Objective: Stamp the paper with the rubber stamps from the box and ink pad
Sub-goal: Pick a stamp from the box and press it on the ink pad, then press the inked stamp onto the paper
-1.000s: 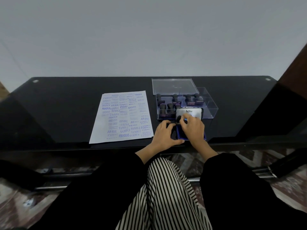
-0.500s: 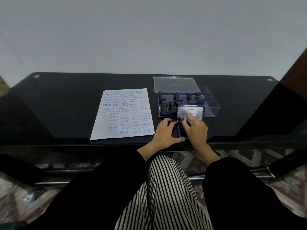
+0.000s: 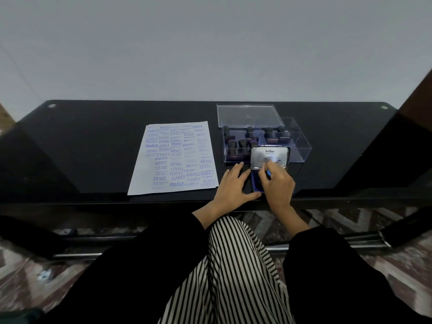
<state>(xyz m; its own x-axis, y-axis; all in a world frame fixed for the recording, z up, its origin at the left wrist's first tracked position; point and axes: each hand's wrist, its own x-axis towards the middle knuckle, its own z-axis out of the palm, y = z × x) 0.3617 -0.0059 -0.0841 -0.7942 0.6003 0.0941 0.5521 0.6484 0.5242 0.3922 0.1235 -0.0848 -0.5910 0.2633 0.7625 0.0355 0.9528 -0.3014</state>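
A white paper (image 3: 174, 157) covered with blue stamp prints lies on the black table (image 3: 93, 148). To its right stands a clear box (image 3: 301, 146) with several dark-handled rubber stamps (image 3: 242, 146). In front of the box sits the ink pad (image 3: 256, 183), its silver lid (image 3: 270, 153) raised. My left hand (image 3: 233, 185) rests flat on the table against the pad's left side. Over the pad's blue base, my right hand (image 3: 278, 183) has its fingers bunched on a small stamp. Only a blue bit of the stamp shows, and the fingertips reach the lid's lower edge.
The box's clear cover (image 3: 247, 114) lies behind it by the wall. The table's near edge runs just under my wrists. My knees are below it, with striped cloth between them. A dark wooden edge (image 3: 418, 108) rises at the far right.
My head has tilted, which shifts the whole scene slightly in view. My right hand has stayed over the ink pad with only small finger movement. My left hand has not moved.
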